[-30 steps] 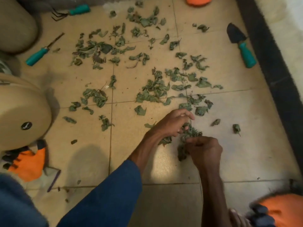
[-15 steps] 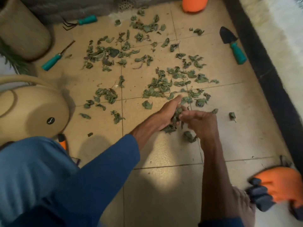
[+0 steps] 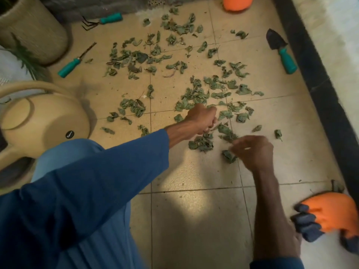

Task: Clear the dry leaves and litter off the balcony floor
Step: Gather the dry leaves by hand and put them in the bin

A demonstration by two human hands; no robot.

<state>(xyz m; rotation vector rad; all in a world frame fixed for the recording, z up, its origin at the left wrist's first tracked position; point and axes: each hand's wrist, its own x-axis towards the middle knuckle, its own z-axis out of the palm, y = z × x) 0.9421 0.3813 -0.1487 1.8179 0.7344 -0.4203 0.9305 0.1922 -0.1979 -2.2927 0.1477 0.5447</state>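
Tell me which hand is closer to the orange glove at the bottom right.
Right. The right hand is up and left of the orange glove, apart from it, over the dry leaves. The left hand is farther, further up and left.

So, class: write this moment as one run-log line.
floor: leaves scattered | left hand: grips some | right hand: over leaves, grip unclear

The beige square-tiled floor [image 3: 272,121] had thin dark grout lines. A rough grey wall [image 3: 87,4] ran along its far edge. On the right, a black border strip [image 3: 320,94] separated it from a pale whitish rough surface [image 3: 334,45]. A bright patch of light [image 3: 194,171] lay on the near tiles.
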